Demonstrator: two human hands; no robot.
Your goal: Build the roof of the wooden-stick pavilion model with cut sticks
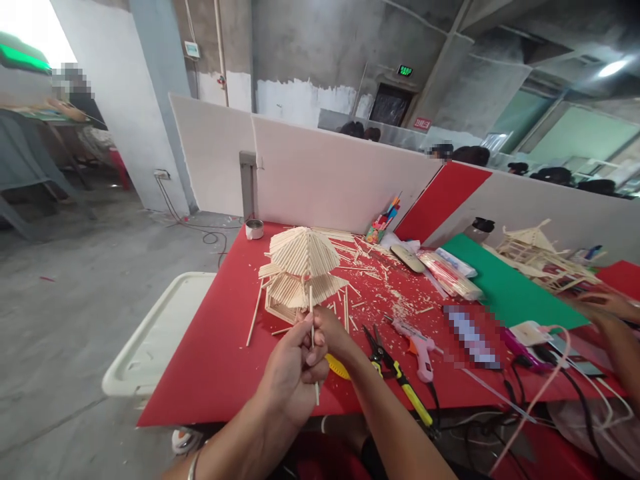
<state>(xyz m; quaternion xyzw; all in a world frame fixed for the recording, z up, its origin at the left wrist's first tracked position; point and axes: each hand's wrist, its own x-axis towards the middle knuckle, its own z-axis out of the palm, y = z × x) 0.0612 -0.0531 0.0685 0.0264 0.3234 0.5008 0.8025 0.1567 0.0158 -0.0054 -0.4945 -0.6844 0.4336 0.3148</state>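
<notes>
A pavilion model [304, 257] made of thin wooden sticks, with two tiers of roof, stands on the red table [210, 373]. In front of it my left hand [295, 357] pinches a thin wooden stick [311, 303] that points up toward the lower roof, its lower end sticking out below the fingers. My right hand [330, 330] is just behind and to the right, beside the same stick; its fingertips are mostly hidden by my left hand. Part of a yellow object [337, 367] shows beneath my right wrist.
Pliers [400, 380], a pink glue gun [420, 347] and cables lie right. Stick scraps [395, 293], a pen cup [376, 231] and a tape roll [255, 229] are farther back. Another person's hand [607, 303] is at far right, near another stick model [537, 250].
</notes>
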